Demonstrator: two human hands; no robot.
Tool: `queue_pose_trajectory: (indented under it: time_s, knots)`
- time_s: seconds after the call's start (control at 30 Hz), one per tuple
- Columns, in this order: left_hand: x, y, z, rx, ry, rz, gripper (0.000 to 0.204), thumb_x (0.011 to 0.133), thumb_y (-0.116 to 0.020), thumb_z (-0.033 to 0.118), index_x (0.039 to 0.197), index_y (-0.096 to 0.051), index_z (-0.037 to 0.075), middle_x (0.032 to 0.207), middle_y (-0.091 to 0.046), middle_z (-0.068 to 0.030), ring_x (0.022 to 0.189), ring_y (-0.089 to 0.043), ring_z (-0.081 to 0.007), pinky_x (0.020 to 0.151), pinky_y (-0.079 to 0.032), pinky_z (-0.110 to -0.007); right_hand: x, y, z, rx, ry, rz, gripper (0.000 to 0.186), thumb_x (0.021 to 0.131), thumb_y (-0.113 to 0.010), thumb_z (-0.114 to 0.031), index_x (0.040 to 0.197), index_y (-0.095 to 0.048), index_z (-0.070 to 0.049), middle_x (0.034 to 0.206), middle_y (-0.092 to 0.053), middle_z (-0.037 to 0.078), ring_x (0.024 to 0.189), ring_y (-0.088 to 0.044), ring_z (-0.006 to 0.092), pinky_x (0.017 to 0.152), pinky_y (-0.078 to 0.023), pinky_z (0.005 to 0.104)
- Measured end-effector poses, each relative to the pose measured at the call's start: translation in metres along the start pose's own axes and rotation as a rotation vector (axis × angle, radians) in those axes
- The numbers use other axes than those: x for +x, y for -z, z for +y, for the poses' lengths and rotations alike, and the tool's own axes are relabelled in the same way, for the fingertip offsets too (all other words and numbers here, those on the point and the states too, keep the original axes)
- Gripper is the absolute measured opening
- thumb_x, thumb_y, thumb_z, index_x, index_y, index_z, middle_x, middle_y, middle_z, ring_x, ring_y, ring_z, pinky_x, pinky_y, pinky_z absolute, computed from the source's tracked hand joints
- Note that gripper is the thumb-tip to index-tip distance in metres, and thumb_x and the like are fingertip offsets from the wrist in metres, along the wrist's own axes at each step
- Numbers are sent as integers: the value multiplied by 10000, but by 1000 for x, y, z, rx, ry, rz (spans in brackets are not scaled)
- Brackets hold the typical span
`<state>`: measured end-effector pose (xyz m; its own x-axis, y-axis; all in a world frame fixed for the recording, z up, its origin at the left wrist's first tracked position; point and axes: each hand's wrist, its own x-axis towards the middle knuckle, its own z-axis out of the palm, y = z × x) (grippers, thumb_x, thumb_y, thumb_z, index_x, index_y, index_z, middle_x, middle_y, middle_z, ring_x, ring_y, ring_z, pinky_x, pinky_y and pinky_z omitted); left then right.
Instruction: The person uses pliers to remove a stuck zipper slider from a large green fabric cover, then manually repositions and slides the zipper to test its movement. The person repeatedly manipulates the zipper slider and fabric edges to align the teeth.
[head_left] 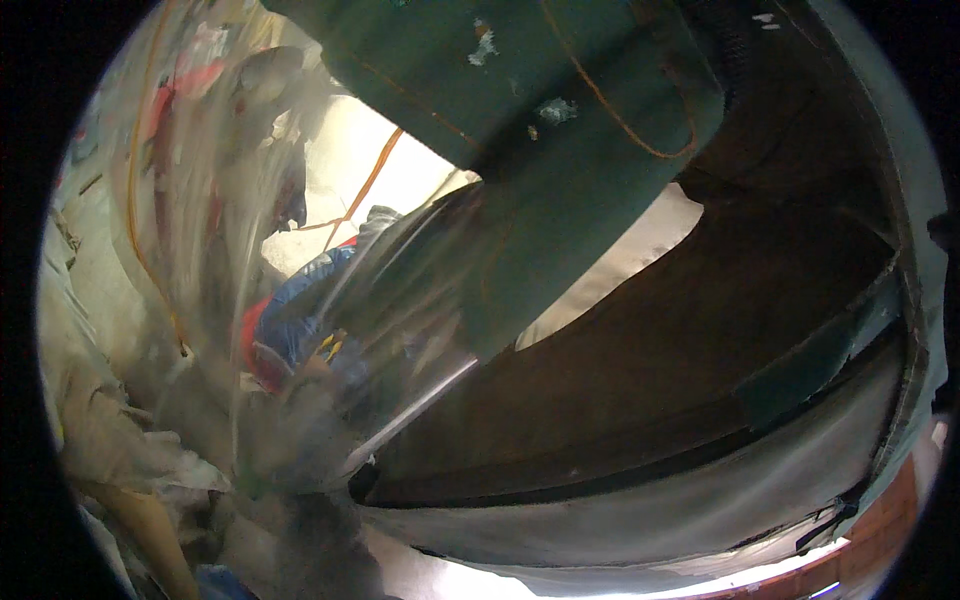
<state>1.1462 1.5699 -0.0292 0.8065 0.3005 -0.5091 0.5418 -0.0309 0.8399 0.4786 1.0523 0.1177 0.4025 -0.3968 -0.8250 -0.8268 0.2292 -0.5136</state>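
Neither of my hands can be made out. A large dark green sheet (590, 190) hangs close in front of me, with worn pale patches and a thin orange cord or thread line (610, 105) across it. Beneath it spreads a dark brown sheet or lining (620, 400), edged below by a grey fabric-like band (640, 520). On the left, a streaked, see-through film (230, 190), perhaps plastic, blurs what lies behind it. Past that film show a blue cloth-like thing with a red edge (290, 320) and a small yellow thing (331, 346).
Pale crumpled material (150, 450) and a tan strip (155, 535) lie at the lower left. Another orange cord (135, 200) runs down the left side. A bright pale surface (365, 150) shows through the gap. Reddish-brown flooring (890, 530) appears at the lower right.
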Motion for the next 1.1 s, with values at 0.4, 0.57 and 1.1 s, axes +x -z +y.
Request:
queue_pose_trajectory:
  time_s: [0.4, 0.57, 1.1]
  knots:
    - [-23, 40, -8, -37, -14, -96, 282, 869, -558, 178, 1103, -554, 20, 803, -589, -76, 682, -585, -211, 532, -471, -350, 7, 5, 13, 14, 31, -72, 353, 878, -561, -133, 1171, -549, 64, 1091, -629, 207, 1021, -622, 298, 882, -516, 408]
    - [-86, 68, -34, -94, -18, -192, 271, 871, -558, 193, 1081, -573, 22, 773, -592, -71, 660, -583, -208, 514, -462, -347, 39, 54, 76, 62, 142, -179, 348, 872, -571, -122, 1166, -554, 63, 1087, -631, 206, 1025, -622, 295, 886, -516, 408]
    - [-395, 175, -67, 40, -246, -306, 309, 928, -484, 326, 757, -557, 78, 594, -499, -4, 446, -387, -106, 451, -298, -289, 53, -50, -15, 200, 286, -293, 240, 895, -596, -229, 1019, -614, -26, 864, -675, 118, 742, -672, 226, 635, -560, 342]
